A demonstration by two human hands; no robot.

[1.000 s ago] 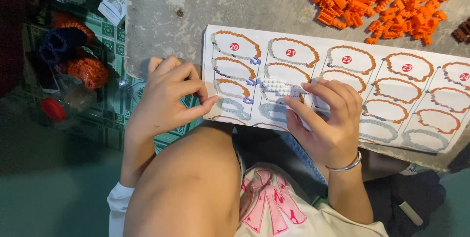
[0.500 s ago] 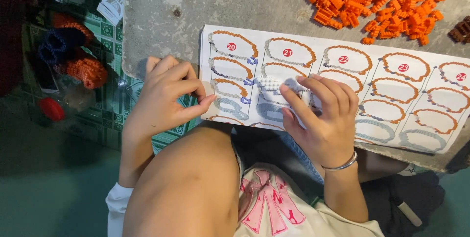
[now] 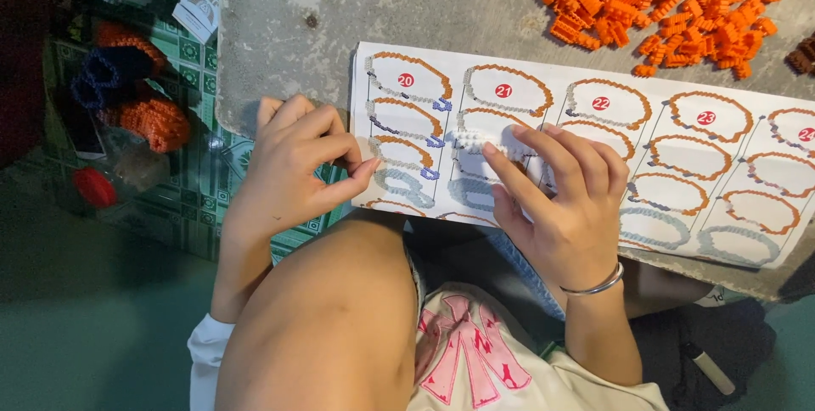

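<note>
**Fingers on a white brick strip over the instruction sheet**

Fingers of the right hand were curled down and pinched on a short white brick strip, holding it flat against the instruction sheet, right over a printed step, likely to match it to the diagram. Left hand sat at the sheet's left edge, thumb and forefinger pressed together; whether a tiny piece was between them could not be told. It probably also steadied the paper.

The strip looked white, narrow, studded, a few bricks long, partly hidden under the fingertips. It lay on the sheet near the second column of drawings.

The sheet showed rows of oval brick rings in orange, white and purple, with red round markers. It rested on a grey concrete worktop. A pile of orange bricks was at the far right, well apart from both hands. A silver bangle circled the right wrist.
</note>
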